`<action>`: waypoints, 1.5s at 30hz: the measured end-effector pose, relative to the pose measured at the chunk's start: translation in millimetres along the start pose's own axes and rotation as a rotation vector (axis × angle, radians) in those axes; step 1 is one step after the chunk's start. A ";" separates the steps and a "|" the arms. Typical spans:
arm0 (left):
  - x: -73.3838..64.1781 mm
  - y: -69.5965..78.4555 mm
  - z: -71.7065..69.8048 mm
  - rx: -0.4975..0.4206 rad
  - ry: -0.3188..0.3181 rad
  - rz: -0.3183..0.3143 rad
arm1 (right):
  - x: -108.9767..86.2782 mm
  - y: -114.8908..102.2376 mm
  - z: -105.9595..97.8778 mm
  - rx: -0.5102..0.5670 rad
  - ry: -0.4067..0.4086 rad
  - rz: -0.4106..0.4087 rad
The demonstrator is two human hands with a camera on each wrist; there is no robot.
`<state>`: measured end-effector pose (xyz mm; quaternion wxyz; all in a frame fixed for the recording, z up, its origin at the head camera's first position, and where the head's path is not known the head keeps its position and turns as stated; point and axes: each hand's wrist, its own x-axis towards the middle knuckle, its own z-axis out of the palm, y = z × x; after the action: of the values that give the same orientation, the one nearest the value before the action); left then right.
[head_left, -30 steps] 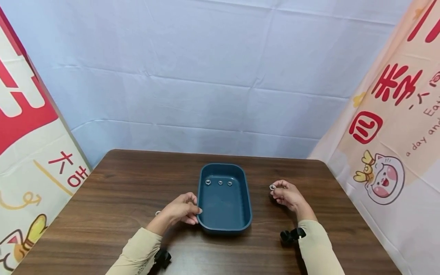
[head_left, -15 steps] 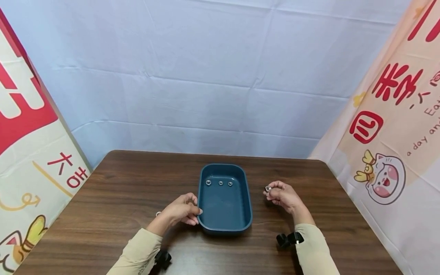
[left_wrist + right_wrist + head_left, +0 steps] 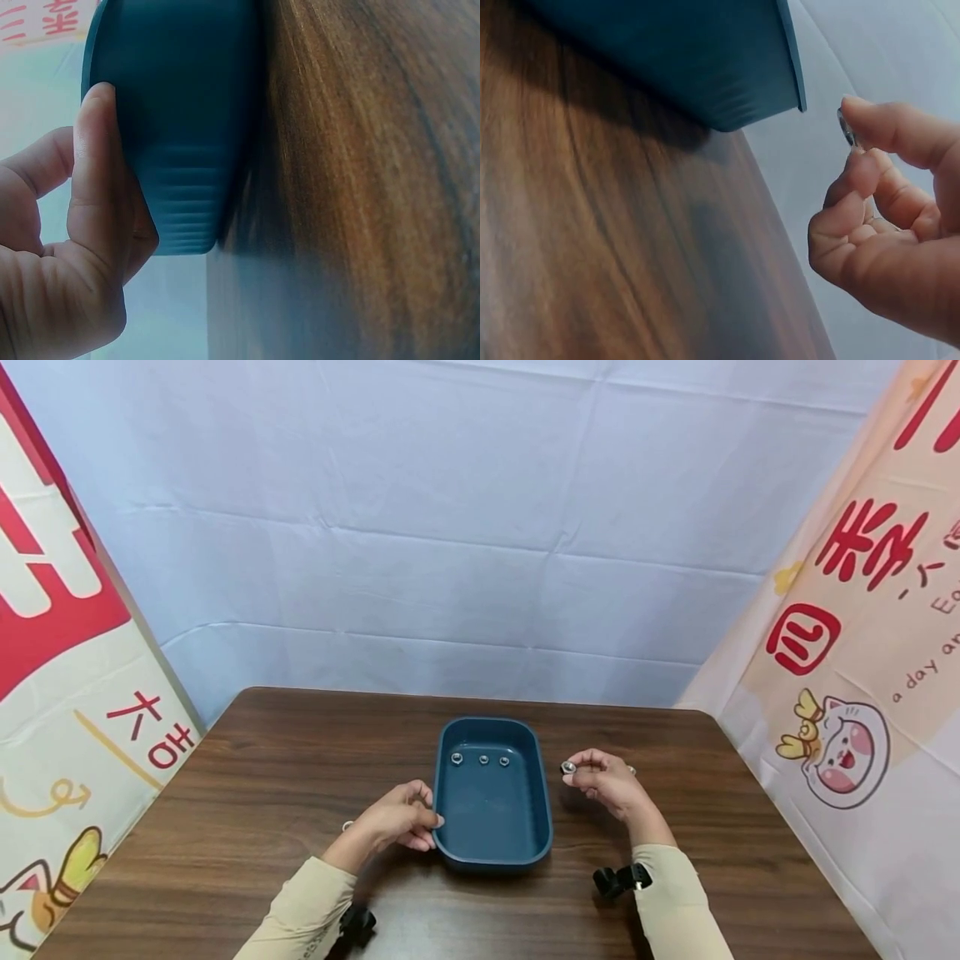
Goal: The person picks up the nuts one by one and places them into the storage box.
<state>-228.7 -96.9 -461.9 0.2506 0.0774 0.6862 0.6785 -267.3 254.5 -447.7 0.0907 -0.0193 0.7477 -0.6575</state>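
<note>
A dark blue rectangular tray (image 3: 492, 862) sits on the wooden table. Three metal nuts lie in a row near its far end: a larger nut (image 3: 457, 759) at the left, then two smaller ones, a middle nut (image 3: 483, 760) and a right nut (image 3: 504, 762). My left hand (image 3: 399, 817) grips the tray's left rim, thumb over the inside, fingers along the outer wall. Just right of the tray, my right hand (image 3: 609, 785) pinches another metal nut (image 3: 567, 767) between thumb and fingertips. In the right wrist view this nut (image 3: 847, 127) shows edge-on, held above table height.
The brown table (image 3: 300, 743) extends on both sides of the tray. A pale cloth (image 3: 450, 568) hangs behind it, with printed banners left and right. A small pale ring-shaped thing (image 3: 347, 826) shows beside my left wrist.
My right hand has moved left toward the tray with the nut in its fingers. My left hand keeps its grip on the rim; the three nuts inside have not shifted within the tray.
</note>
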 end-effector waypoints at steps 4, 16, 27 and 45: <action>-0.3 0.0 0.7 -0.010 -0.005 0.006 | 2.5 -3.6 3.2 -0.018 -0.007 0.001; 0.0 -0.2 0.8 -0.015 -0.008 0.012 | 6.8 -26.7 18.6 -0.175 -0.018 0.064; -2.0 1.4 1.2 -0.011 -0.012 0.005 | 15.5 -52.2 40.1 -0.293 -0.141 0.060; -3.0 5.1 0.6 0.000 -0.024 -0.016 | 37.3 -66.7 78.5 -0.408 -0.211 0.110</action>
<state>-227.1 -97.3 -456.2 0.2643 0.0797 0.6837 0.6755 -297.3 163.1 -395.4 0.1982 -0.0649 0.8514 -0.4814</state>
